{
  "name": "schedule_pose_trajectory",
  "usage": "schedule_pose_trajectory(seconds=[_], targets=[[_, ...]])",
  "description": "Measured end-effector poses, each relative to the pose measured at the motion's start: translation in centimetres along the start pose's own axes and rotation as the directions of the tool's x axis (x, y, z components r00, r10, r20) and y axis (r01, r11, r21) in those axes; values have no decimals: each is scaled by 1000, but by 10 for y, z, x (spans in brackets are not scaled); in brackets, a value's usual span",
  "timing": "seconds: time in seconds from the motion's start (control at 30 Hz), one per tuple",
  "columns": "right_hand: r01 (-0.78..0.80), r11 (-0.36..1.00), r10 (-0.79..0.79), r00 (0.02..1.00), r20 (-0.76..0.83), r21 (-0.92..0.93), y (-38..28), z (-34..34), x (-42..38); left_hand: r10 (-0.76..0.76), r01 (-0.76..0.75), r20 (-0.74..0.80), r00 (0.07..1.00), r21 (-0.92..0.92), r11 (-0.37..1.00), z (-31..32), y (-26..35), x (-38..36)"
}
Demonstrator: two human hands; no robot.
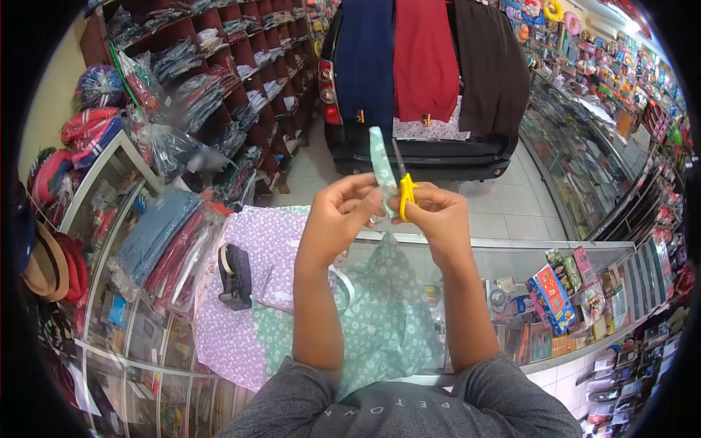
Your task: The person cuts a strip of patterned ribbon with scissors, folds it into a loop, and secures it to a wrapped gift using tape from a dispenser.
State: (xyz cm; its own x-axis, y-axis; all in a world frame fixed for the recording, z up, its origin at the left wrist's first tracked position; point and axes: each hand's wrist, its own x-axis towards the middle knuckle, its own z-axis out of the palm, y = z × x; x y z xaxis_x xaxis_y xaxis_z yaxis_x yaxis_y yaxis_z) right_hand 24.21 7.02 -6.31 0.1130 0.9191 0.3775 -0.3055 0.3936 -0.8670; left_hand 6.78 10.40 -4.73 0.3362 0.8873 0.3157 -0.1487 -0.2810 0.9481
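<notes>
My left hand (350,208) is raised over the counter, thumb and fingers pinching a narrow folded strip (380,157) of mint green, flower-printed material that points upward. Beside it, my right hand (436,212) grips scissors (407,197) by their yellow handles, the dark blades pointing up next to the strip. Below both hands, a green flowered sheet (387,314) rises to a peak and drapes down toward my body. At its left lies lilac flowered material (274,233), with a black tape dispenser (234,276) standing on it.
The glass counter (511,252) runs across in front of me, with small boxed goods (551,299) at the right. Bagged clothes (164,241) are piled at the left. Beyond stands a dark car (423,157) with trousers (427,66) draped over its back.
</notes>
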Motion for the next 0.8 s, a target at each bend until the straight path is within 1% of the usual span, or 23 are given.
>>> schedule_pose_trajectory(seconds=[0.03, 0.07, 0.13, 0.2, 0.27, 0.37, 0.43, 0.5, 0.53, 0.57, 0.6, 0.67, 0.7, 0.73, 0.8], targets=[[-5, 1000, 6, 999, -44, 14, 0, -2, 1, -31, 30, 59, 998, 12, 999, -1, 0, 0], [-10, 1000, 13, 996, -87, 28, 0, -3, 1, -31, 31, 58, 998, 11, 999, -1, 0, -1], [-31, 999, 30, 993, -113, -7, 0, -2, 2, -49, 13, 177, 983, 201, 980, 2, 2, -2], [-62, 998, 64, 985, -161, 16, 0, -2, 2, -71, 34, 185, 980, 201, 979, 6, 4, -2], [-77, 997, 77, 984, -161, 4, -1, -2, 2, -101, 70, 141, 985, 214, 974, 9, 6, -2], [-80, 997, 81, 984, -161, 14, -3, -2, 2, -90, 66, 103, 991, 216, 974, 8, 4, -2], [-94, 991, 106, 985, -137, 92, -3, -1, 2, -92, 69, 109, 990, 193, 979, 5, 6, -4], [-94, 994, 102, 985, -137, 61, -12, 2, 0, -88, 67, 116, 989, 170, 983, 0, 7, -4], [-97, 995, 100, 985, -139, 30, -15, 4, -1, -42, 24, 90, 995, 186, 982, -5, 5, -4], [-50, 999, 47, 986, -159, -20, -15, 8, -1, 5, -18, 65, 998, 204, 979, -8, 4, -3], [-47, 999, 43, 987, -153, -20, -15, 4, -1, 10, -23, 62, 998, 206, 978, -8, 6, -4], [-98, 994, 98, 995, 12, -38, -13, -5, -3, 62, -58, -124, 990, 37, 998, -7, 13, -7], [-107, 994, 107, 994, 21, -25, -14, -2, -4, 106, -99, -147, 983, 56, 994, -8, 18, -10], [-103, 994, 104, 994, 29, -25, -14, -2, -4, 113, -105, -153, 982, 58, 993, -8, 21, -11], [-156, 980, 172, 976, 134, -122, -14, -5, -6, 161, -169, -243, 956, -13, 985, -9, 24, -16]])
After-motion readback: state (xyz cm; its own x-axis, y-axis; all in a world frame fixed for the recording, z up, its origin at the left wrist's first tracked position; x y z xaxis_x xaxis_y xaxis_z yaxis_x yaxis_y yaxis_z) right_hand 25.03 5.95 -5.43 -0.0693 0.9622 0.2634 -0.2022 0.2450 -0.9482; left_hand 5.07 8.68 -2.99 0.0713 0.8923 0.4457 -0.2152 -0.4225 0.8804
